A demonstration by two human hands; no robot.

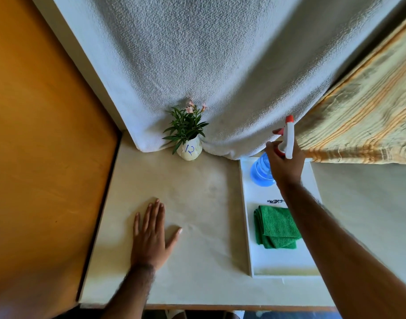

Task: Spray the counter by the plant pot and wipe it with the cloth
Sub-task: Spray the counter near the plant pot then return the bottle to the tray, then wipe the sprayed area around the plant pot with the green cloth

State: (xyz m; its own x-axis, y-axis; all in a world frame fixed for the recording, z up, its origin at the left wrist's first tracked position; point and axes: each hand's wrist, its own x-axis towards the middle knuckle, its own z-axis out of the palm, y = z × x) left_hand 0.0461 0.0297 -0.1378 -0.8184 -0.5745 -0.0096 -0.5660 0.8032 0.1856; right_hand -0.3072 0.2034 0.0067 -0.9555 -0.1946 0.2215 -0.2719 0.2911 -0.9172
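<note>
A small cream plant pot [189, 150] marked "12", with green leaves and pink flowers, stands at the back of the pale counter [197, 192]. My right hand [283, 163] is closed around the neck of a blue spray bottle [259, 172] with a white and red trigger head, over the far end of a white tray [245, 215]. A folded green cloth [275, 226] lies in the tray, nearer to me. My left hand [151, 236] rests flat on the counter, fingers spread, holding nothing.
A white textured cloth [209, 65] hangs behind the pot down to the counter. A yellow striped fabric [363, 125] hangs at the right. An orange-brown panel [43, 146] borders the counter's left edge. A small dark mark [275, 201] lies in the tray.
</note>
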